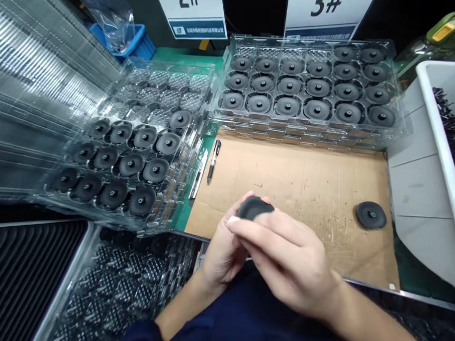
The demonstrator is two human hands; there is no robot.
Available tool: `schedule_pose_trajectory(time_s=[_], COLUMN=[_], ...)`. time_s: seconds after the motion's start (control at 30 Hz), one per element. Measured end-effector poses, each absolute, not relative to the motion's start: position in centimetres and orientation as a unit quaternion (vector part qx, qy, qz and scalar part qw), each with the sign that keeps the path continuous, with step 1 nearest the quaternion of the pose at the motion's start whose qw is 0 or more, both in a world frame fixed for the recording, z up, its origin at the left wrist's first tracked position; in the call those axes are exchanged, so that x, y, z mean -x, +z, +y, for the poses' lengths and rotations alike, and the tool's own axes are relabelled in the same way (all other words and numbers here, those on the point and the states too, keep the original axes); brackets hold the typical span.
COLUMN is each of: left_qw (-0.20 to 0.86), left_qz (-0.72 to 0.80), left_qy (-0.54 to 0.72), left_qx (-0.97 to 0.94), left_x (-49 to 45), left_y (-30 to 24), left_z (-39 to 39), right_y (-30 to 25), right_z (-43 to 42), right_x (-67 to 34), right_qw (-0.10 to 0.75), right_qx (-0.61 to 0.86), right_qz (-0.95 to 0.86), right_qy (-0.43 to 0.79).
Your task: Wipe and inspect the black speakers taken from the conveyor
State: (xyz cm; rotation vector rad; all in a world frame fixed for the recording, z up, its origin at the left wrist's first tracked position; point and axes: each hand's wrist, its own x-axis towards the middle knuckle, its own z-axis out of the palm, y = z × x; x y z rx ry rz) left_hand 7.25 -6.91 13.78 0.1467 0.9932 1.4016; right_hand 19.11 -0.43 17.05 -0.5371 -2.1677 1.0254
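Note:
A round black plastic disc (253,207) is held up over the near edge of the cardboard sheet. My left hand (225,245) is closed around its left and lower side. From the right, my right hand (288,252) pinches at the same disc, its fingers covering the lower rim. Whether a small part sits between my right fingers is hidden. Another black disc (371,215) with a raised centre stub lies on the right of the cardboard (294,178).
Clear trays with black discs stand at the left (171,168) and back (307,118). A pen (213,161) and a knife (198,174) lie left of the cardboard. A white bin (434,123) of small black parts stands right; a blue basket (142,44) is back left.

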Motion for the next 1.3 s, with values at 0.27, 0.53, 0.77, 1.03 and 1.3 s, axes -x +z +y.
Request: schedule_pose_trajectory(time_s=[0.27,0.53,0.77,1.03,1.3], left_qw=[0.691,0.741,0.761,0.406,0.230], left_qz=[0.336,0.252,0.260,0.521,0.497], left_qy=[0.639,0.622,0.592,0.536,0.484], left_qx=[-0.023,-0.007,-0.051,-0.526,-0.683], left_x=[-6.5,-6.9,-7.4,-7.1,-7.0], left_y=[12.6,12.8,13.1,12.6,13.1], left_z=[-7.9,-8.5,-8.5,-9.8,-10.3], right_y=[13.9,5.9,7.5,8.8,11.5], right_z=[0.6,0.5,-0.7,-2.6,-4.7], right_x=[-23.6,-23.8,-24.1,-25.1,-26.0], right_qw=[0.286,0.232,0.276,0.291,0.402], right_qx=[0.365,0.427,0.433,0.429,0.416], right_qz=[-0.768,-0.799,-0.783,-0.753,-0.570], right_qy=[0.441,0.354,0.350,0.405,0.583])
